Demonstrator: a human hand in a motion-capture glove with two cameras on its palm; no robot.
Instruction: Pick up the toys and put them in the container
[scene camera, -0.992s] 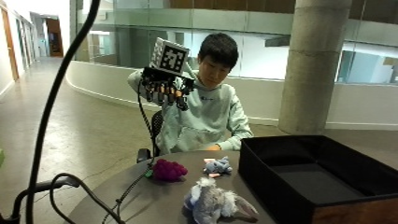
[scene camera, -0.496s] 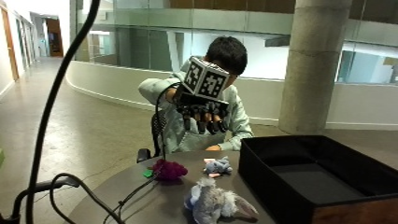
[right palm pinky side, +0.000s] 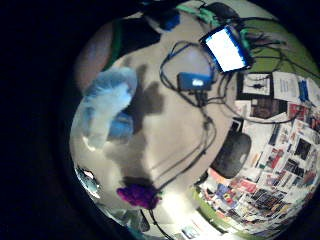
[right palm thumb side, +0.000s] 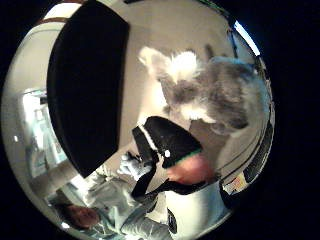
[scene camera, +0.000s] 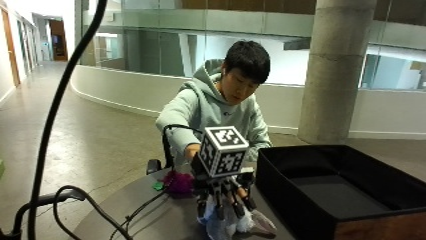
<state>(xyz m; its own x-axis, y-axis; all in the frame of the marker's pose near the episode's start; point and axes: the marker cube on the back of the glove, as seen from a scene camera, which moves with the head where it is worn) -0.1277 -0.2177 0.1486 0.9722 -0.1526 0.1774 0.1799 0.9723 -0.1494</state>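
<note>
In the outside view my gloved right hand (scene camera: 223, 197) hangs fingers-down, spread and straight, just over a grey, white and blue plush toy (scene camera: 234, 226) at the table's front edge. It holds nothing. The thumb side palm view shows this plush (right palm thumb side: 210, 95) close under the palm, and the little finger side palm view shows its blue part (right palm pinky side: 105, 107). A purple fuzzy toy (scene camera: 178, 183) (right palm pinky side: 137, 195) lies further back on the table. A small pale toy (right palm thumb side: 132, 165) lies near the person, hidden behind my hand in the outside view. The black open container (scene camera: 333, 192) (right palm thumb side: 87, 85) stands beside the plush.
The round grey table (scene camera: 146, 215) carries black cables (scene camera: 136, 212). On the table the little finger side palm view shows a lit screen (right palm pinky side: 227, 47) and a small black device (right palm pinky side: 195, 81) joined by cables. A black cable arcs up beside the table (scene camera: 53, 115).
My hand has come down from beside the person's head to just over the large plush at the table's front. The person has leaned forward. The toys have not moved.
</note>
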